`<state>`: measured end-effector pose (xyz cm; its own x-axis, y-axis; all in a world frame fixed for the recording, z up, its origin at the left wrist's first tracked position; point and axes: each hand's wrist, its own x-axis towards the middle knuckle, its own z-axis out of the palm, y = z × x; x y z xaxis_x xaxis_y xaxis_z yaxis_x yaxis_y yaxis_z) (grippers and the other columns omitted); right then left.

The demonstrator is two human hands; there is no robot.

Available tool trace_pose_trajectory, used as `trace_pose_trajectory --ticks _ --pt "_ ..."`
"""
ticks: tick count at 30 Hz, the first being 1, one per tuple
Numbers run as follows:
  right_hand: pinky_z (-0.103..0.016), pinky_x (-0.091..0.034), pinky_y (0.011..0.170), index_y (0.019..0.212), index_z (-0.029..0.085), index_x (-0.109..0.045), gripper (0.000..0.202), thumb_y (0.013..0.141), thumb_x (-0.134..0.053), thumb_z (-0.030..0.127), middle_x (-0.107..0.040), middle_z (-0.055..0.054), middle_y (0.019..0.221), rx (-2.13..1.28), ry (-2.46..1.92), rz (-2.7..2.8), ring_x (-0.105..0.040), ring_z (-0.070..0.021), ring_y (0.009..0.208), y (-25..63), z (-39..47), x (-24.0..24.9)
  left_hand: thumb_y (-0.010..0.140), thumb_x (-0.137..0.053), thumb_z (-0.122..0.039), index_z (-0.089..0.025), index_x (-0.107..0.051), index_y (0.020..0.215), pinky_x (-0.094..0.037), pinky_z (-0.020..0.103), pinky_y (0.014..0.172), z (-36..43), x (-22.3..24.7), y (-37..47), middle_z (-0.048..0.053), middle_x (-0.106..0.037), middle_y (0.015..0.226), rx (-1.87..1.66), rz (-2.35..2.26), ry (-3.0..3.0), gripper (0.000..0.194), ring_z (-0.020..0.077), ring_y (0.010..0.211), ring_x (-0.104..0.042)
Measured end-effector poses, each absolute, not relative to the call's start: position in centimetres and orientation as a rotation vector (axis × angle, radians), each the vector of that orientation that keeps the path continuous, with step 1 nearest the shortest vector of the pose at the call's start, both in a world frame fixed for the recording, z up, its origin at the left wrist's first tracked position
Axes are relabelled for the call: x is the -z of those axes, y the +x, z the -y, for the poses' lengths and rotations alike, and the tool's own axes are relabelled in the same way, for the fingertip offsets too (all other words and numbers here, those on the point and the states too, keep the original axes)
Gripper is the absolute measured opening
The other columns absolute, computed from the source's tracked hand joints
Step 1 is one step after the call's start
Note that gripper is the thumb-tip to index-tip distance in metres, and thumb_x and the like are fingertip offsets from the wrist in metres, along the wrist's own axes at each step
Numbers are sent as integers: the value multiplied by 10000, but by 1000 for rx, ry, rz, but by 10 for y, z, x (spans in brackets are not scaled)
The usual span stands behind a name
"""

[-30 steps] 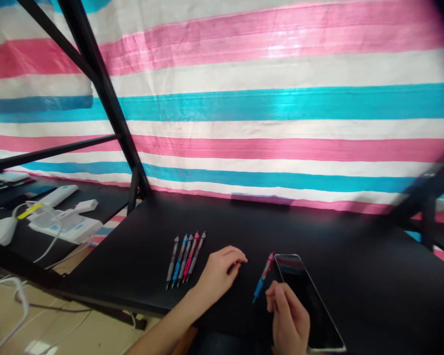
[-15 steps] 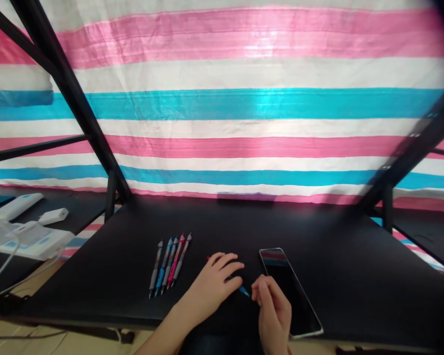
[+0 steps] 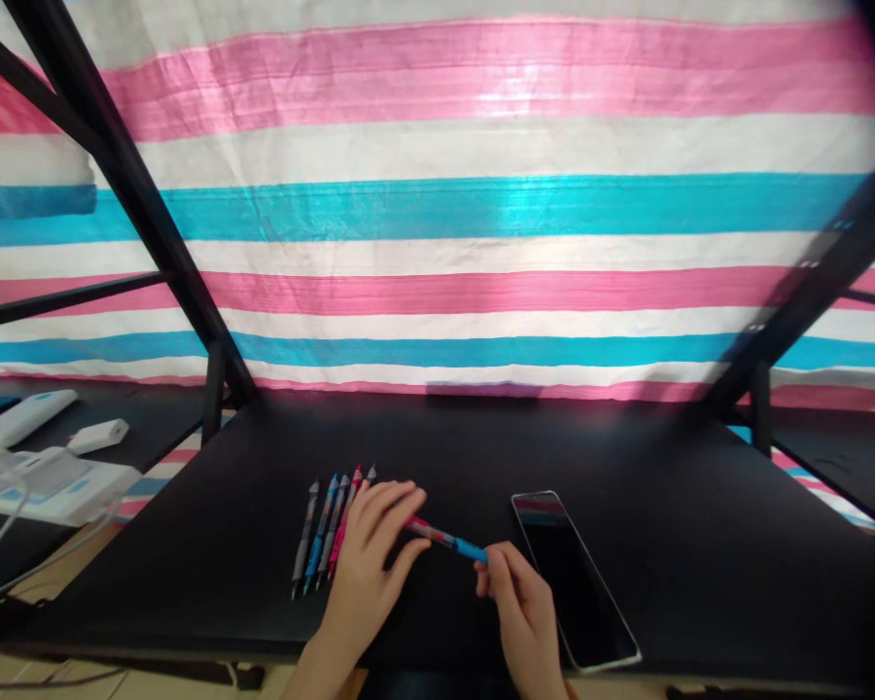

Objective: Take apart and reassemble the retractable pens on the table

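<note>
A pen (image 3: 441, 536) with a red end, a clear printed barrel and a blue grip lies slantwise between my hands. My right hand (image 3: 521, 593) pinches it by the blue end, fingers curled in. My left hand (image 3: 371, 549) is open, with its thumb apart from the extended fingers and the pen's red end by the gap between them; whether it touches cannot be made out. Left of that hand lies a row of several pens (image 3: 324, 535) with grey, blue and pink grips, partly covered by the hand.
A phone (image 3: 573, 578) with a dark screen lies right of my right hand on the black table (image 3: 685, 525). At left are a white power strip (image 3: 80, 491), a charger (image 3: 98, 437) and cables. Black metal bars flank the table; a striped sheet (image 3: 481, 292) hangs behind.
My left hand has moved left off the pen toward the row, uncovering the barrel. My right hand has moved slightly left and taken hold of the pen's blue end.
</note>
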<state>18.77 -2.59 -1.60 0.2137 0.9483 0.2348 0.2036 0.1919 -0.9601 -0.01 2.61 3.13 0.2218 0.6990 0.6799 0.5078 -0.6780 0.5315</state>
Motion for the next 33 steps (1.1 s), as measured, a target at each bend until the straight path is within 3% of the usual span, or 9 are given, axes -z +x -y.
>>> trace_pose_trajectory --ticks 3,4,6,9,15,21,26,33 --pt "-216 -437 639 688 208 -543 461 1064 -399 433 -567 2 652 -798 -1290 1235 -585 -154 659 189 25 17 886 -721 -286 -336 -461 1472 -491 490 1049 -21 -15 8 117 -648 1374 -1604 -1080 1400 644 298 1273 -605" --pt "-215 -436 629 673 207 -537 471 1061 -404 439 -571 1 647 -810 -1292 1244 -585 -152 649 189 25 17 869 -743 -328 -294 -514 1429 -532 475 1000 -18 -11 13 136 -691 1306 -1538 -1010 1200 605 305 1208 -654" --pt "-213 -439 614 645 204 -538 487 1051 -423 446 -587 -3 638 -835 -1291 1265 -590 -151 631 188 24 14 799 -808 -408 -183 -690 1178 -588 416 904 -12 -6 22 153 -781 1063 -1419 -964 924 455 304 1032 -738" --pt "-214 -451 591 666 197 -624 456 1024 -483 442 -630 -10 629 -855 -1299 1293 -600 -154 601 188 23 13 650 -905 -457 -136 -744 877 -617 341 797 -6 -7 31 126 -799 849 -1406 -1011 694 425 282 871 -772" --pt "-230 -528 577 863 200 -801 248 924 -648 384 -746 -41 685 -852 -1310 1240 -651 -178 570 190 24 23 533 -953 -466 -124 -751 826 -624 289 722 -4 -13 31 115 -798 768 -1422 -1101 629 494 257 786 -777" --pt "-251 -576 631 983 190 -784 241 901 -691 396 -781 -73 784 -926 -1246 1162 -721 -208 661 189 24 20 526 -958 -454 -136 -751 836 -619 250 716 -2 -15 32 90 -800 768 -1467 -1105 579 490 235 798 -778" --pt "-219 -501 565 708 187 -689 399 995 -553 428 -683 -34 625 -929 -1255 1255 -639 -158 561 190 24 11 548 -956 -428 -143 -746 847 -625 283 721 0 -15 31 92 -803 793 -1447 -1068 590 463 251 802 -780" --pt "-236 -533 575 769 179 -724 253 904 -689 390 -694 -42 673 -877 -1255 1191 -665 -186 608 189 25 22 556 -953 -408 -152 -738 801 -622 292 717 -1 -13 30 71 -790 753 -1484 -1052 621 414 251 792 -775"
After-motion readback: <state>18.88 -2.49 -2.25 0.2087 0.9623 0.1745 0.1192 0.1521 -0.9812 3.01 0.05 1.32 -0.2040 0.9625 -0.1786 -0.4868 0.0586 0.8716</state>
